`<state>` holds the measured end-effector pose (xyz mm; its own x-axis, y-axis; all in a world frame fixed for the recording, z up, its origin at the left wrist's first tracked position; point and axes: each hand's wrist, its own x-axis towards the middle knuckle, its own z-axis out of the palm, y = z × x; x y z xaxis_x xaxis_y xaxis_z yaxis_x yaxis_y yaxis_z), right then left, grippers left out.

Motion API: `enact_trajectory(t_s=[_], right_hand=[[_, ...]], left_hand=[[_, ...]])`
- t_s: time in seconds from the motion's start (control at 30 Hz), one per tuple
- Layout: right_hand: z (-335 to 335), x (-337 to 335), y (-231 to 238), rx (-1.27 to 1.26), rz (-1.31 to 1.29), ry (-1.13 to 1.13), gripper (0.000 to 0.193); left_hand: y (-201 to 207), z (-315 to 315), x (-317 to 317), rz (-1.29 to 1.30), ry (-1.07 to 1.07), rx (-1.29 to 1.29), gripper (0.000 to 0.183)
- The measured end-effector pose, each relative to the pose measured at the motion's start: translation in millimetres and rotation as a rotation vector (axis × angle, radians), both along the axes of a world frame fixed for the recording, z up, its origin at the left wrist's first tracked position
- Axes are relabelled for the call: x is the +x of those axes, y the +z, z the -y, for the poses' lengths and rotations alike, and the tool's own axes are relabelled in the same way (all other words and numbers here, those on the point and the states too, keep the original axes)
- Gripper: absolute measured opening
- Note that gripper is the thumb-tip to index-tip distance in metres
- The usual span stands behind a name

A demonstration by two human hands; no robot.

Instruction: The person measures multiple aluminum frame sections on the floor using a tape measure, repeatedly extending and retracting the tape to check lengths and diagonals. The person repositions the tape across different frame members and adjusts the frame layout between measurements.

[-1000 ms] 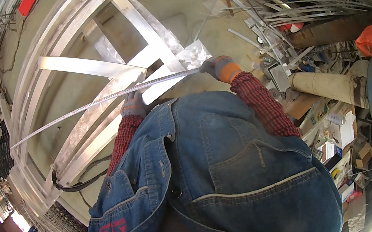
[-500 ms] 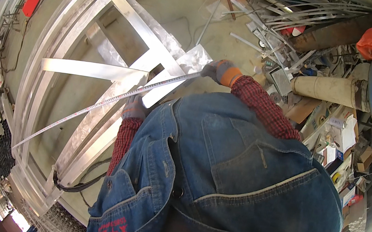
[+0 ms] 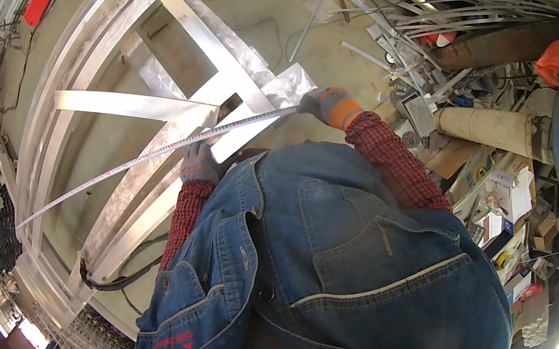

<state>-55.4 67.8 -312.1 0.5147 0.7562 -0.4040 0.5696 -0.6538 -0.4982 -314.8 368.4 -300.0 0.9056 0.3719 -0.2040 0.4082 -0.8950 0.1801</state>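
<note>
A tape measure's pale blade point(image 3: 119, 168) stretches diagonally over a metal frame point(image 3: 192, 30) of bright, silvery bars. My right hand point(image 3: 328, 106), in a grey and orange glove, is closed around the upper right end of the tape. The tape's case is hidden by the fingers. Beside a short flat bar point(image 3: 245, 138), my left hand point(image 3: 201, 164), gloved the same way, is closed at the lower edge of the blade. Its thumb and fingertips are partly hidden there. The blade's far end lies against the curved outer bars at lower left.
Long thin metal strips point(image 3: 462, 9) and offcuts lie in a heap at upper right. A beige cylinder point(image 3: 494, 130) with a blue disc stands beyond my right arm, near a cluttered bench point(image 3: 503, 205). A dark cable point(image 3: 120, 287) loops by the frame's lower bars.
The view has shifted slightly, so the frame sits a little further left. Both hands keep their places on the tape, which stays stretched out.
</note>
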Motion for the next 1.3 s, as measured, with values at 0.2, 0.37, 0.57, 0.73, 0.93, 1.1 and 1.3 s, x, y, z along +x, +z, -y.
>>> enact_trajectory(t_s=[0.2,0.37,0.57,0.73,0.93,1.1,1.3], right_hand=[[1.5,-2.1,19.6,0.078,0.020,-0.004,0.031],[1.5,-1.2,21.2,0.047,0.029,0.013,0.031],[-0.5,5.1,1.3,0.044,-0.045,0.018,0.034],[1.0,6.7,-2.5,0.034,-0.046,0.013,0.034],[4.9,4.0,0.7,0.158,-0.054,0.023,0.027],[6.6,2.3,1.7,0.185,-0.104,-0.014,0.021],[6.5,0.8,6.8,0.211,-0.072,-0.016,0.020]], left_hand=[[11.2,7.8,6.6,-0.093,0.058,-0.001,0.080],[10.2,7.7,4.5,-0.072,0.058,-0.007,0.077],[5.2,5.7,2.0,-0.055,0.050,0.005,0.067],[5.0,6.6,1.7,-0.066,0.068,-0.005,0.076],[2.3,5.2,2.2,-0.084,0.084,-0.009,0.078],[1.7,5.1,2.3,-0.090,0.091,-0.026,0.078],[4.3,6.5,3.3,-0.110,0.093,-0.014,0.076]])
